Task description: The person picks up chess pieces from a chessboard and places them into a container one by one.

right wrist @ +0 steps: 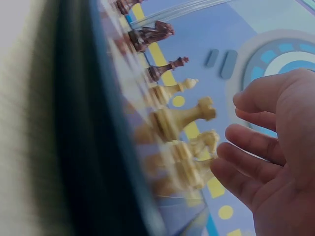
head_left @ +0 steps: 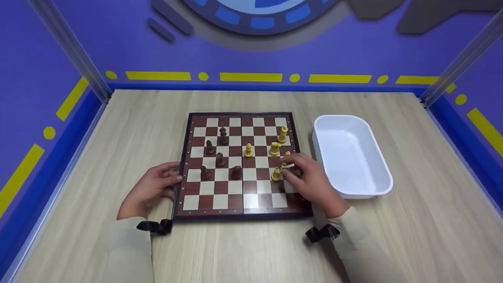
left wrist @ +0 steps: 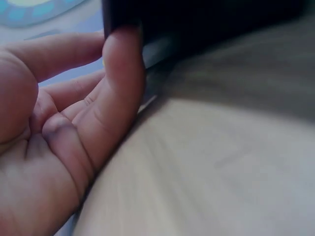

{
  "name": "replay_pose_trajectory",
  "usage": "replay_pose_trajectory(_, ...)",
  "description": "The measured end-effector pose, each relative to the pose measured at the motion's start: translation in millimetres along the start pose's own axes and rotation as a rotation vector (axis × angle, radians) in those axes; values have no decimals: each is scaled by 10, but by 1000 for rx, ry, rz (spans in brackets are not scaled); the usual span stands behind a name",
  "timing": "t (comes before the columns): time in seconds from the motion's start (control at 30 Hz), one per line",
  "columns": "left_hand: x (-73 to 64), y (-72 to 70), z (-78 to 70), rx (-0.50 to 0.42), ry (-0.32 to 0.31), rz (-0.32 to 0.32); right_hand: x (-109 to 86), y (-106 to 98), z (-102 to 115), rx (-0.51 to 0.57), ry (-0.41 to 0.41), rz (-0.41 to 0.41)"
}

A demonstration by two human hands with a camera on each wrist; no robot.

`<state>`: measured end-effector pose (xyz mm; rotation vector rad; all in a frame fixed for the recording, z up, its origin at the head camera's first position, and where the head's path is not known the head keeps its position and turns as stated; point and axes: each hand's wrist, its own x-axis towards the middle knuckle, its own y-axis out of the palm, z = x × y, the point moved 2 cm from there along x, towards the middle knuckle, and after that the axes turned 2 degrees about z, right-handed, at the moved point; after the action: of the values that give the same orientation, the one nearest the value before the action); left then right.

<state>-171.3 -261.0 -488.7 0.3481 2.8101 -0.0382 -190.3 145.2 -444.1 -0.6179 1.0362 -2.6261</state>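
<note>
A brown-and-white chessboard (head_left: 228, 200) lies on the table, carrying several yellow and dark brown chess pieces. Beside its left edge is my left hand (head_left: 151, 186), thumb and fingertips touching the dark rim. The left wrist view shows that hand (left wrist: 74, 108) with its fingers lightly bent against the board's side (left wrist: 206, 24). My right hand (head_left: 312, 181) hovers over the board's right side, thumb and index finger apart near a yellow piece (head_left: 276, 173). Another yellow piece (head_left: 287, 155) is partly hidden by the index finger. In the right wrist view, relaxed fingers stand close to a yellow rook (right wrist: 184, 118), holding nothing.
A white plastic tub (head_left: 387, 181) stands just right of the board. On the board's left half are dark pieces, among them a knight (head_left: 235, 173) and a tall piece (head_left: 223, 136). A yellow knight (head_left: 275, 148) sits farther back. Blue-purple walls (head_left: 251, 63) enclose the table (head_left: 243, 251).
</note>
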Motion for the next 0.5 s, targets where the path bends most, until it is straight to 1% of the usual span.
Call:
replay_pose_trajectory(0.07,12,-10,22,-8,-4,-11,9,40,-20,26,40,27)
replay_pose_trajectory(0.17,33,-3,46,5,-10,-23,7,91,-43,65,106,55)
replay_pose_trajectory(0.23,44,7,61,13,-16,-30,-3,123,-56,75,131,67)
replay_pose_trajectory(0.37,46,19,72,18,-20,-33,-14,184,-73,82,118,80)
replay_pose_trajectory(0.5,42,3,62,26,-5,-36,6,218,-75,79,81,54)
